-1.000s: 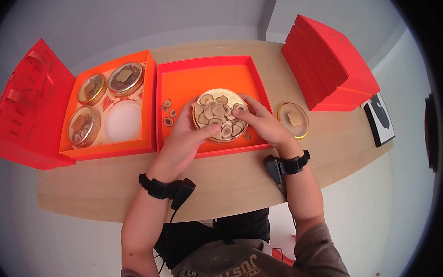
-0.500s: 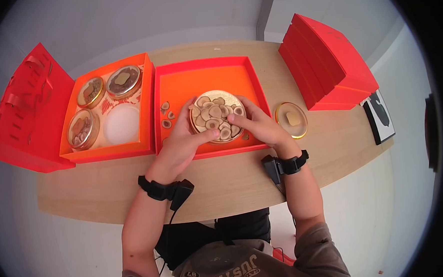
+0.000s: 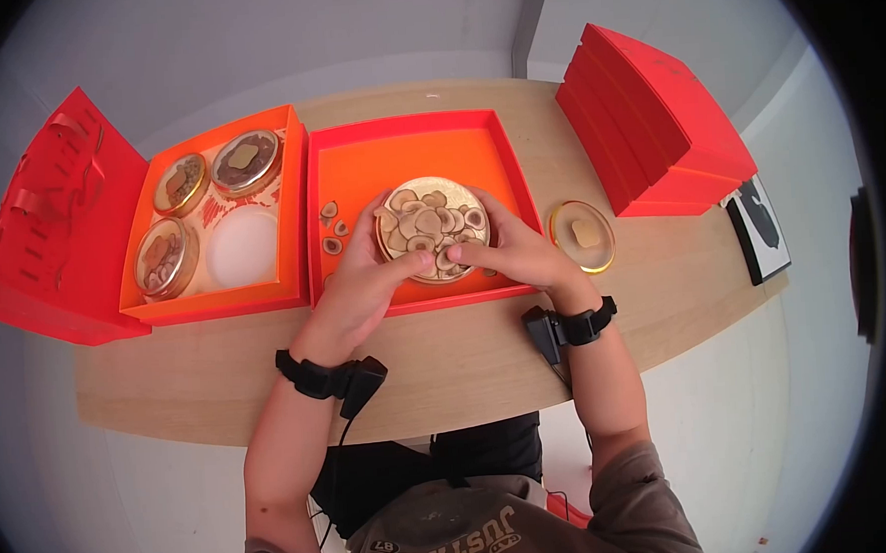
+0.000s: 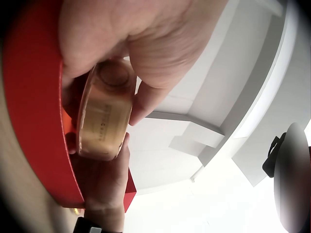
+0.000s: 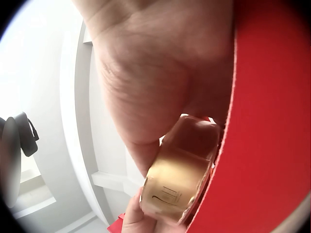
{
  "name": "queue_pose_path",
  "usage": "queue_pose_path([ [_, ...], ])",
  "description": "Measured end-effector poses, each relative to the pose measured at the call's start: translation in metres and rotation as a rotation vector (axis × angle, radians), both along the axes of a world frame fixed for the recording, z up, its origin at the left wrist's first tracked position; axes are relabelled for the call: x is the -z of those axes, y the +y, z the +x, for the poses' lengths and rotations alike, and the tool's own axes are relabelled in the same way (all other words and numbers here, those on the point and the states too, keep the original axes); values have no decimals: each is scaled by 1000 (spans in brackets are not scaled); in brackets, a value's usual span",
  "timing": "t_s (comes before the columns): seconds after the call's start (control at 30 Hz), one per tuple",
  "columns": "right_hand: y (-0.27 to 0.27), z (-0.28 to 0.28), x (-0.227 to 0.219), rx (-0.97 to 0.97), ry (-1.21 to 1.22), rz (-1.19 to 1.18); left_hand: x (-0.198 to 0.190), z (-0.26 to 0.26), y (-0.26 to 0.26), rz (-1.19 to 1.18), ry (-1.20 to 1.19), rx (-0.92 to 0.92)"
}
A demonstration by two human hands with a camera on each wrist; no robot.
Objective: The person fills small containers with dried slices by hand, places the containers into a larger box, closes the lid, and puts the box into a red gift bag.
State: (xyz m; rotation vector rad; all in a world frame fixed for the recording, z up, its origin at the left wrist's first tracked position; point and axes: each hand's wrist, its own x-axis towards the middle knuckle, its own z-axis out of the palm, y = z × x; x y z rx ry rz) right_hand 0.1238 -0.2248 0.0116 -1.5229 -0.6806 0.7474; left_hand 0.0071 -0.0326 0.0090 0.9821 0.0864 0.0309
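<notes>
A round shallow jar [image 4: 104,121] with a gold label on its side is held between both hands over the red box tray [image 3: 406,148]. Thin dried slices [image 3: 430,220], pale with dark rims, lie in it up to the brim. My left hand [image 3: 357,289] grips the jar's left side, its thumb on the near slices. From the right, my right hand [image 3: 524,257] wraps the jar too, its thumb tip pressing the slices close to the left thumb. The fingers under the jar are mostly hidden. Several loose slices [image 3: 332,246] lie inside the tray's left edge.
To the tray's right lies a round gold-rimmed lid [image 3: 597,253]. At left, an orange box [image 3: 294,204] holds three lidded jars and a white round recess [image 3: 245,247], beside a red bag [image 3: 60,226]. Red boxes [image 3: 646,126] and a black-and-white box [image 3: 760,230] stand at right.
My right thumb has slid over the slices toward the near left, coming closer to the left thumb. The jar stays in both hands, and some slices have shifted.
</notes>
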Motion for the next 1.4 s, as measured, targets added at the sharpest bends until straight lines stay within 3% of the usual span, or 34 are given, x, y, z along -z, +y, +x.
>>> queue_pose_path([
  [0.47, -2, 7, 9, 56, 59, -60, 6, 1, 0, 50, -24, -8],
  [0.53, 0, 5, 8, 23, 59, 2, 4, 1, 1, -71, 34, -17],
  [0.77, 0, 3, 2, -1, 88, -13, 3, -1, 1, -81, 36, -21],
  [0.93, -2, 6, 10, 36, -37, -75, 6, -1, 3, -80, 20, -12],
  [1.4, -2, 13, 22, 53, -33, -121, 4, -2, 2, -75, 14, -12],
])
